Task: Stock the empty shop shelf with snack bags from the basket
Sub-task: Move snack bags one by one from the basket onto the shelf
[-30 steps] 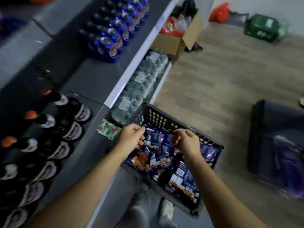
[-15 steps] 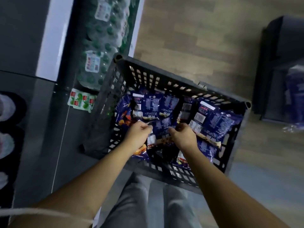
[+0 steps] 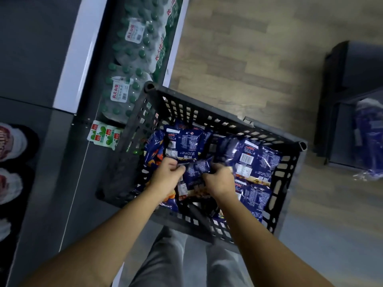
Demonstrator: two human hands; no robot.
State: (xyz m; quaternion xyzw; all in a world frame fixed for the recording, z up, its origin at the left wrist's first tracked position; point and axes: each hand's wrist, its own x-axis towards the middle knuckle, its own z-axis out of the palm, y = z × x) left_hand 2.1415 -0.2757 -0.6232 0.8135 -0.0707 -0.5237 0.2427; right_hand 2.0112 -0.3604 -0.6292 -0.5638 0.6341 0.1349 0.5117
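- While both arms reach down into the basket (image 3: 228,121), the left grip (image 3: 165,175) and the right grip (image 3: 219,179) each close on one end of a blue bag (image 3: 195,168), fingers curled round its crumpled foil.
- That bag sits between the two grips, low in the basket, on top of other bags.
- More bags (image 3: 255,162) cover the basket's bottom, most with printed backs and barcodes up; one lies by the far wall, others toward the right wall.
- The basket is black with slotted walls, its left side next to the grey shelf (image 3: 58,183).
- Water packs (image 3: 128,48) sit on a lower level beyond the basket's far left corner; a green-and-white pack (image 3: 103,135) lies just beside the left wall.
- Bottles (image 3: 10,141) show at the left edge, blurred.
- A dark crate (image 3: 352,100) stands on the wood floor (image 3: 248,59), well apart to the right.
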